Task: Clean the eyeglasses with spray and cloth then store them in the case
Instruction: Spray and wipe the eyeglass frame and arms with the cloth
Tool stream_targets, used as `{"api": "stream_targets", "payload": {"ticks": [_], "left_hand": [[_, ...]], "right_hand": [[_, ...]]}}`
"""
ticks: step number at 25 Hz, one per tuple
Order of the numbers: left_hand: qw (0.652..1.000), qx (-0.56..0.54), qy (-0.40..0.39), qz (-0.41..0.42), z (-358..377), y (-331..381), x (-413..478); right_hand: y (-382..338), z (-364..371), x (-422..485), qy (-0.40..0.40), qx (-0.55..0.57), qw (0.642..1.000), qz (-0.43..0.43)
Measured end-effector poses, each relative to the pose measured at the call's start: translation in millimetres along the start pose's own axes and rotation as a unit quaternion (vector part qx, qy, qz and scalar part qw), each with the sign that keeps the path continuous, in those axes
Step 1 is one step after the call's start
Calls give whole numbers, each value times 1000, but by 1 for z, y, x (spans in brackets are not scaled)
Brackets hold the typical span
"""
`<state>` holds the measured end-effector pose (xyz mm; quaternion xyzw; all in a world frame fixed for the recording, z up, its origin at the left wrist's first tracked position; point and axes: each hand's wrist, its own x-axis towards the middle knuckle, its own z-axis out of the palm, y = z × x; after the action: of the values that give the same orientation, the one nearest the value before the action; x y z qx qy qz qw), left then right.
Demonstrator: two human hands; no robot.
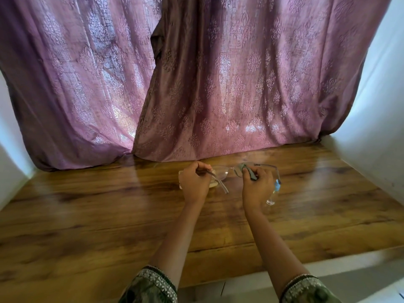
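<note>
wooden table (pixel 87 215): left hand (pixel 194 182) grips eyeglasses (pixel 220 172) (right hand (pixel 255 190) pinches cloth (pixel 248 171))

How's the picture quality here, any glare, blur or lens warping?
Head view: daylight glows through the curtains, backlighting the scene. Head view: pale glare patches lie on the wooden table. Head view: the wide lens bows the white walls outward. Head view: the left hand, right hand, cloth and eyeglasses look slightly soft, the clear lenses faint.

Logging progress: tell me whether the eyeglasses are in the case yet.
No: the left hand grips the eyeglasses by a temple while the right hand presses the cloth on a lens.
</note>
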<state>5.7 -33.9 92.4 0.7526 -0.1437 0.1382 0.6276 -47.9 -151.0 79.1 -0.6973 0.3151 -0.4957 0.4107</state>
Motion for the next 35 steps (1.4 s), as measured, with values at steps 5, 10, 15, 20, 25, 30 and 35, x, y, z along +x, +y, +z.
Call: {"api": "stream_targets", "payload": {"ticks": [5,10,15,20,25,30,35], "left_hand": [[1000,0,6,6,-1,-3,3],[1000,-3,-12,6,1,-3,3],[1000,-2,0,1,2,-4,5],[1000,3,-4,-2,0,-5,4],[1000,-3,-11,2,3,-3,1],[1000,-6,2,-5,2,-1,2],[1000,-19,-12,-3,2,4,0]], "right_hand": [[8,-7,-10,-57,-28,997,-53],[5,-9,-2,28,-16,999,-41],[5,2,-5,-39,-43,997,-42],[8,-15,-15,-27,-18,998,-59],[-1,-4,-1,15,-21,998,-48],[7,-12,-10,-52,-46,995,-71],[0,-18,0,2,2,1000,-22]]}}
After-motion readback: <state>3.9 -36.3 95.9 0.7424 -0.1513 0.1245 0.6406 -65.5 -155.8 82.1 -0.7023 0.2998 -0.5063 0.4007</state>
